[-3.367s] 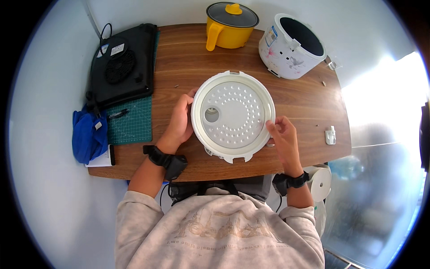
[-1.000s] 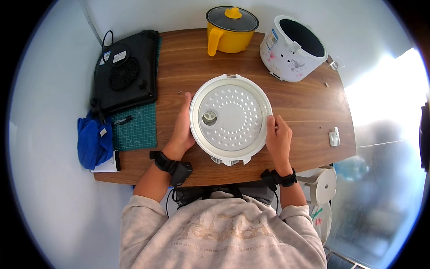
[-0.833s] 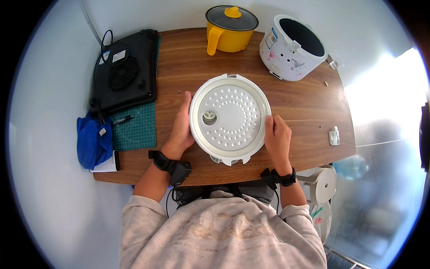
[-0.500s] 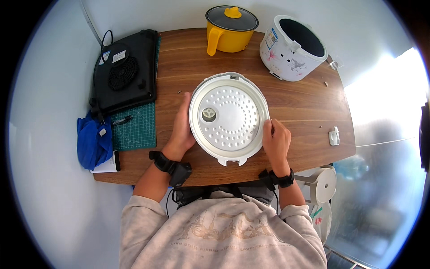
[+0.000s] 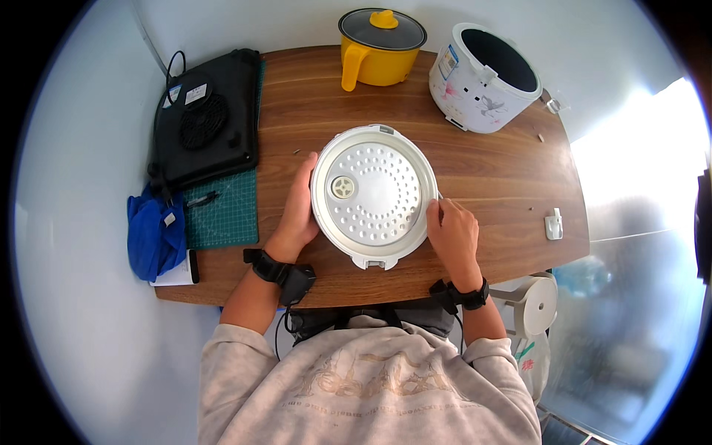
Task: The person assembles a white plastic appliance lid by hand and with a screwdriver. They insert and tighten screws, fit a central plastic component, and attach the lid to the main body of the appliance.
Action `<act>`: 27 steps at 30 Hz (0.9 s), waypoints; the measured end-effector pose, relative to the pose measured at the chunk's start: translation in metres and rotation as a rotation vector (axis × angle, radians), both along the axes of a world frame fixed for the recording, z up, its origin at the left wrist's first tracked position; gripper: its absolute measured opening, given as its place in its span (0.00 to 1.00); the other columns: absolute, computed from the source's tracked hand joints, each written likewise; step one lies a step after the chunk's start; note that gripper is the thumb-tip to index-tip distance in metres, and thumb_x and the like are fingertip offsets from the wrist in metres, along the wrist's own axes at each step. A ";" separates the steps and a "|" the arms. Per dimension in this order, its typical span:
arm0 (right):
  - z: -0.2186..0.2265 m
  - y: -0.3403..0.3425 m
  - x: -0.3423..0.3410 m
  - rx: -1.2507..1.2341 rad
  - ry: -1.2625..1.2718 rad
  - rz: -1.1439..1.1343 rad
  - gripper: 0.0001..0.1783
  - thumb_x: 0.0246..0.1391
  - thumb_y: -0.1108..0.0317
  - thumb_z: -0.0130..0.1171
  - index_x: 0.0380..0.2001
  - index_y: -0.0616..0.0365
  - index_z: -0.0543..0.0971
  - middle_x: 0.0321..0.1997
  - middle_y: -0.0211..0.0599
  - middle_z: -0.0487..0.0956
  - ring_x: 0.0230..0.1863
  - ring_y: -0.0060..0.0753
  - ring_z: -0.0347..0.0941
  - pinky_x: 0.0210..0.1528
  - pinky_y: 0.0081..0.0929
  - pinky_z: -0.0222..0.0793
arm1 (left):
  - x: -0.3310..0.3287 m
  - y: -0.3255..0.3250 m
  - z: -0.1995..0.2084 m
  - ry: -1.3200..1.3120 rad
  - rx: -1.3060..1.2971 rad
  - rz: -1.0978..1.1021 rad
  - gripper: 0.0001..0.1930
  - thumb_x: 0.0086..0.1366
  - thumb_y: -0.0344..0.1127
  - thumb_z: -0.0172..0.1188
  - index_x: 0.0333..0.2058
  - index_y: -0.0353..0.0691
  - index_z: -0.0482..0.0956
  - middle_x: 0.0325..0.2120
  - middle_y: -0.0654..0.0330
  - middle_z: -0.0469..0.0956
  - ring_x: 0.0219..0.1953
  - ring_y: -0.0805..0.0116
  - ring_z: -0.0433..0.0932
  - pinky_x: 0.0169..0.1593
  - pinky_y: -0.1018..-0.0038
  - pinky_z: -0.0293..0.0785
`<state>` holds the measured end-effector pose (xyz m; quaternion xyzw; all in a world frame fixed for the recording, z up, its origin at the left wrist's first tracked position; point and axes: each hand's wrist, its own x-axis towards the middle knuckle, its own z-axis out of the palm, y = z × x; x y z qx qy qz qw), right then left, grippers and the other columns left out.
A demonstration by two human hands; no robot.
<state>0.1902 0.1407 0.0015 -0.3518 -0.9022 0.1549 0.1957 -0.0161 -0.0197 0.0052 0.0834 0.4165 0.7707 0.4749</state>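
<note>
A round white rice cooker lid (image 5: 386,200) is held over the near middle of the table, its dimpled inner side facing up. A round slotted vent piece (image 5: 342,187) shows in the opening left of its centre. My left hand (image 5: 300,204) grips the lid's left edge, thumb at the rim and the other fingers hidden beneath. At the right edge, my right hand (image 5: 454,230) is closed with its fingers curled, pinching the rim. A small dark sliver shows by its fingertips; I cannot make out what it is.
A white flowered rice cooker body (image 5: 475,96) stands open at the back right, beside a yellow pot (image 5: 382,63) with a glass lid. An upturned black cooktop (image 5: 204,122) lies left on a green cutting mat (image 5: 230,215), near a blue cloth (image 5: 156,233). A small white part (image 5: 553,225) lies right.
The lid has tilted and shifted slightly left, so the vent piece shows more fully in its opening. My right hand has moved a little left with the rim and turned slightly.
</note>
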 end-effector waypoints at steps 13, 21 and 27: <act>0.013 -0.004 -0.005 -0.082 0.182 -0.028 0.14 0.65 0.62 0.52 0.31 0.63 0.74 0.29 0.50 0.79 0.28 0.57 0.75 0.32 0.47 0.72 | -0.001 0.001 0.001 0.026 0.092 -0.015 0.28 0.74 0.53 0.46 0.63 0.39 0.64 0.54 0.54 0.74 0.54 0.64 0.77 0.56 0.66 0.76; 0.006 0.010 -0.001 -0.558 0.487 0.092 0.22 0.73 0.54 0.44 0.48 0.64 0.76 0.28 0.39 0.76 0.30 0.30 0.67 0.38 0.29 0.67 | -0.005 -0.001 0.002 -0.005 0.074 -0.064 0.29 0.75 0.54 0.45 0.64 0.38 0.65 0.56 0.53 0.75 0.56 0.64 0.76 0.59 0.66 0.74; 0.009 0.014 0.007 -0.710 0.445 0.089 0.23 0.72 0.54 0.47 0.50 0.66 0.77 0.30 0.27 0.75 0.31 0.18 0.66 0.36 0.21 0.65 | -0.004 0.000 -0.001 0.088 -0.038 -0.071 0.30 0.75 0.56 0.45 0.64 0.37 0.65 0.56 0.54 0.74 0.57 0.66 0.75 0.59 0.68 0.74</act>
